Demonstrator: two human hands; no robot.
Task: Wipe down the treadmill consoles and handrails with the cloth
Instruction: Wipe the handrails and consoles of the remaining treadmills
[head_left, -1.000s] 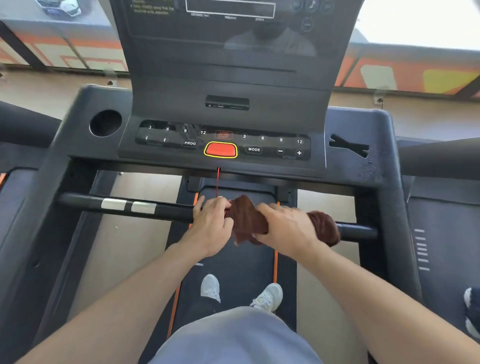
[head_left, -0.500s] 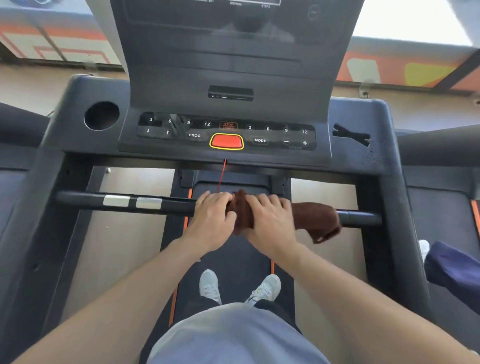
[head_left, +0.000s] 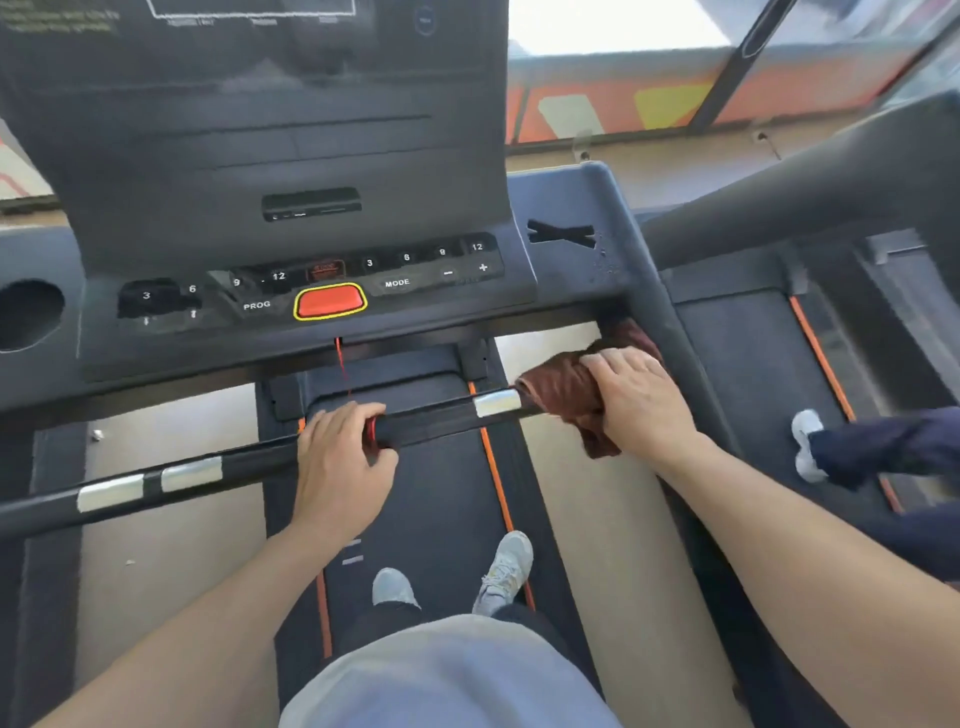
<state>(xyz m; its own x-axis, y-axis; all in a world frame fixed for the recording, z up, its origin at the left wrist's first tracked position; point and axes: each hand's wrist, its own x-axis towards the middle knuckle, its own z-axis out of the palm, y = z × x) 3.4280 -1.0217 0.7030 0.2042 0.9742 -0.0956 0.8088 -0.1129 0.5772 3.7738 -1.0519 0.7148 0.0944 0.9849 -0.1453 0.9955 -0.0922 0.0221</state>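
Note:
A black crossbar handrail (head_left: 431, 422) with silver grip plates runs across the treadmill below the console (head_left: 322, 291). My right hand (head_left: 639, 400) grips a brown cloth (head_left: 563, 389) wrapped round the bar's right end, close to the right upright. My left hand (head_left: 343, 457) is curled round the middle of the bar, beside a red safety cord (head_left: 340, 358) that hangs from the console. The cloth hides the bar's right end.
The console has a red stop button (head_left: 330, 301), a button row and a cup hole (head_left: 28, 314) at left. My feet (head_left: 452, 584) stand on the belt. Another person's leg and white shoe (head_left: 810, 441) are on the treadmill to the right.
My right hand slid the cloth along the bar from the middle to its right end. My left hand stayed on the bar's middle. The view swung to the right.

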